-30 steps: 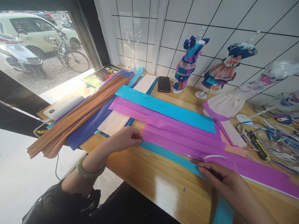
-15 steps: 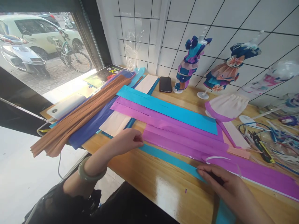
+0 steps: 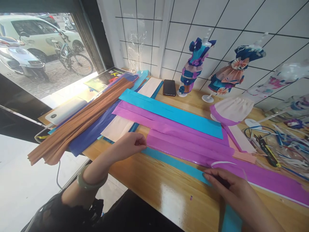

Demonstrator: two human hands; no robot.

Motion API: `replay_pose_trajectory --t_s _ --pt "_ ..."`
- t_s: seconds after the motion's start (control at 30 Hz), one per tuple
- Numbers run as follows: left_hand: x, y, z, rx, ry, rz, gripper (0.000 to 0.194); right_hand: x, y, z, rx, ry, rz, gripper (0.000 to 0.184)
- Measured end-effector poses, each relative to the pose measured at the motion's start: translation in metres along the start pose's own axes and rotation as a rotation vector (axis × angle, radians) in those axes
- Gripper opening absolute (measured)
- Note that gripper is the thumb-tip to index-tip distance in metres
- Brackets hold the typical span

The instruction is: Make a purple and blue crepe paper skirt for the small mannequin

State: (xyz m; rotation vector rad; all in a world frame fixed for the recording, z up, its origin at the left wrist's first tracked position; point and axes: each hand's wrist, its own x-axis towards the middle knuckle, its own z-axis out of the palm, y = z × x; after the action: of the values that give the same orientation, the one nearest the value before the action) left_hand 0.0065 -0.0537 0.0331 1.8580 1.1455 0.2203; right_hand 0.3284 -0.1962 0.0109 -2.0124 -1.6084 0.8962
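Over glossy wood (image 3: 147, 180), both hands (image 3: 129, 145) (image 3: 230, 185) pinch a flat, narrow blue strip (image 3: 174, 163).

The strip (image 3: 175, 163) looks papery, the tabletop (image 3: 149, 180) glossy wood.

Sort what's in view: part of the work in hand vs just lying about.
Work in hand:
- narrow blue strip, held by the left hand and right hand
- purple paper alongside it, possibly

Just lying about, it seems:
- phone
- brown crinkled paper
- black-and-yellow cutter, in neither hand
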Motion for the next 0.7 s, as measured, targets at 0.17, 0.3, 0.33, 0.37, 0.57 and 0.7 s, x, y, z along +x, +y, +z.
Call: replay_pose_trajectory --t_s 0.17,0.3,0.33,0.37,0.57,0.7 --pt "0.005 -0.008 0.007 -0.047 0.048 0.024 0.016 0.003 0.003 -0.003 0.014 0.017 -0.005 0.033" --pt "0.005 -0.009 0.008 -0.044 0.071 0.018 0.018 0.004 0.005 -0.001 0.071 0.112 0.004 0.035" --pt "0.005 -0.009 0.008 -0.045 0.078 0.013 0.019 0.004 0.007 0.000 0.085 0.130 0.015 0.035" --pt "0.005 -0.009 0.008 -0.044 0.086 0.006 0.020 0.004 0.009 0.000 0.097 0.139 0.027 0.036" --pt "0.006 -0.008 0.009 -0.032 0.109 -0.026 0.025 0.004 0.020 -0.003 0.121 0.082 0.077 0.036" --pt "0.007 -0.005 0.008 -0.033 0.103 -0.042 0.026 0.002 0.011 -0.002 0.105 0.122 0.120 0.035"
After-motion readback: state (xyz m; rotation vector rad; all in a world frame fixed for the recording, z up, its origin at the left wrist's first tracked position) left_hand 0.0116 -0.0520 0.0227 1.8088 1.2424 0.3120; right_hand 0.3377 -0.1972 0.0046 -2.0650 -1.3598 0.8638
